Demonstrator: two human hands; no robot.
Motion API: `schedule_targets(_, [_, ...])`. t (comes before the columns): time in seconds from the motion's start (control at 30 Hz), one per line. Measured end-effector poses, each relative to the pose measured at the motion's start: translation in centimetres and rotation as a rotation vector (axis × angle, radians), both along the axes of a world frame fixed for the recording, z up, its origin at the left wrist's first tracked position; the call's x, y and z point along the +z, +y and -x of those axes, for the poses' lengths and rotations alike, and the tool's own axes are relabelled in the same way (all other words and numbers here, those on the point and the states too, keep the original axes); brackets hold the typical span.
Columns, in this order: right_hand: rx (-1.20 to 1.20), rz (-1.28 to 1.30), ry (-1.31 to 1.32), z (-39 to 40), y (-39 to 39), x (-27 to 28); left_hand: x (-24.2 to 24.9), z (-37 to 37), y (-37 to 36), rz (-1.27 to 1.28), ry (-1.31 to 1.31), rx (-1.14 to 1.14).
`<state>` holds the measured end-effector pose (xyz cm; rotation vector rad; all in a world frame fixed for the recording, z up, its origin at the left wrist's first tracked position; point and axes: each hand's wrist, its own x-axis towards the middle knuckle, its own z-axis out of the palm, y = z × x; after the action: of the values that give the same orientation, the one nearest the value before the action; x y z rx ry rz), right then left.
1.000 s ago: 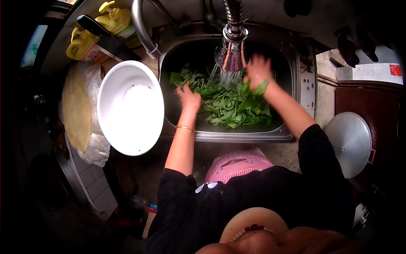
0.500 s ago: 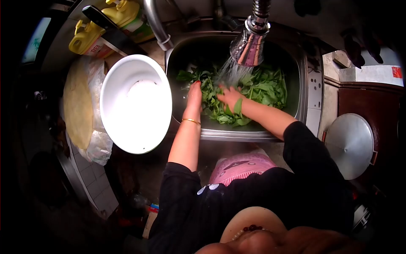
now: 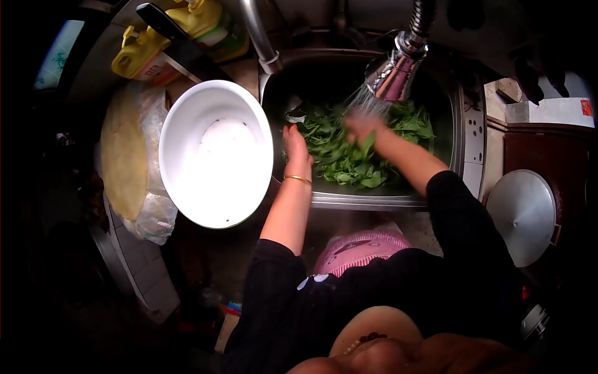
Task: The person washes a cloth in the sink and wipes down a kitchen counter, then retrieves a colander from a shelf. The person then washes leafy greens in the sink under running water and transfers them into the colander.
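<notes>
Loose leafy greens (image 3: 355, 165) lie spread in a metal sink (image 3: 380, 201). From a chrome spray faucet (image 3: 395, 75), water falls onto them and onto my right hand (image 3: 364, 128). That hand is among the leaves and smeared by motion, so its grip does not show; some leaves beside it are blurred too. My left hand (image 3: 298, 146), with a gold bangle at the wrist, is at the left edge of the greens. Its fingers are stretched out along the heap, their far side partly hidden. Left of the sink stands a white basin (image 3: 215, 181) with a few dark specks inside.
Behind the basin are a knife (image 3: 177, 53) and yellow jugs (image 3: 140, 59). A round tan board (image 3: 124, 156) partly in plastic stands at the left. A second metal spout (image 3: 261, 37) rises behind the sink. At the right is a round metal lid (image 3: 522, 218).
My right hand has moved up towards the spray and is now blurred, stirring the leaves. My left hand stays at the left edge. The whole view has shifted slightly.
</notes>
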<state>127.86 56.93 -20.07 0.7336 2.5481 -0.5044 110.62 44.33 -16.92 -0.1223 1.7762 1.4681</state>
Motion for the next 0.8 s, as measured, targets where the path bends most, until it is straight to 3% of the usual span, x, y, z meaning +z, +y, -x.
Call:
schedule_targets(0.03, [-0.087,-0.094,0.027,-1.7,2.8,-3.9,-0.2,0.0,-0.1,-0.022,-0.011,0.007])
schedule_targets(0.1, [-0.245,-0.266,0.088,-1.6,3.1,-5.0,-0.9,0.1,0.3,-0.041,-0.076,-0.008])
schedule_targets(0.17, [-0.456,-0.113,-0.078,2.7,-2.6,4.4,-0.6,-0.6,0.5,-0.022,-0.15,0.025])
schedule_targets(0.23, [-0.051,-0.067,0.046,2.7,-7.9,3.1,-5.8,0.9,0.9,-0.17,-0.28,-0.078])
schedule_targets(0.27, [0.089,0.042,0.049,2.3,-8.6,6.1,-7.8,1.4,1.0,-0.242,-0.345,-0.132])
schedule_targets(0.3, [0.105,0.077,0.062,1.6,-7.7,5.7,-4.4,1.2,1.6,-0.256,-0.387,-0.105])
schedule_targets(0.33, [0.118,0.111,0.075,0.5,-6.0,4.9,5.6,-0.5,2.2,-0.132,-0.298,-0.086])
schedule_targets(0.4, [-0.118,-0.083,0.164,-1.4,-3.1,3.3,3.3,0.6,2.8,-0.134,-0.098,-0.058])
schedule_targets(0.43, [-0.233,-0.065,0.109,-1.0,-2.6,3.4,4.8,0.8,2.8,-0.139,-0.096,-0.053])
schedule_targets(0.5, [-0.364,-0.122,0.08,0.7,-3.6,5.4,-5.5,3.5,1.5,-0.16,-0.117,-0.074])
schedule_targets(0.53, [-0.381,-0.2,0.106,2.5,-5.8,7.2,-6.0,3.3,1.1,-0.142,-0.129,-0.042])
schedule_targets(0.57, [-0.215,-0.259,0.25,3.2,-8.3,6.4,-6.3,3.1,0.8,-0.123,-0.141,-0.01])
schedule_targets(0.6, [0.004,-0.041,0.257,3.4,-9.7,6.0,-7.0,3.3,0.8,-0.126,-0.169,-0.007])
schedule_targets(0.67, [0.382,0.027,0.206,2.7,-8.3,5.9,-9.0,4.1,0.5,-0.123,-0.223,-0.007])
schedule_targets(0.7, [0.23,0.044,0.252,2.0,-6.0,4.0,-2.6,2.7,0.5,-0.172,-0.35,0.039])
schedule_targets(0.8, [-0.426,0.132,0.219,2.2,-1.9,2.4,-5.1,3.3,0.7,-0.159,-0.323,0.05])
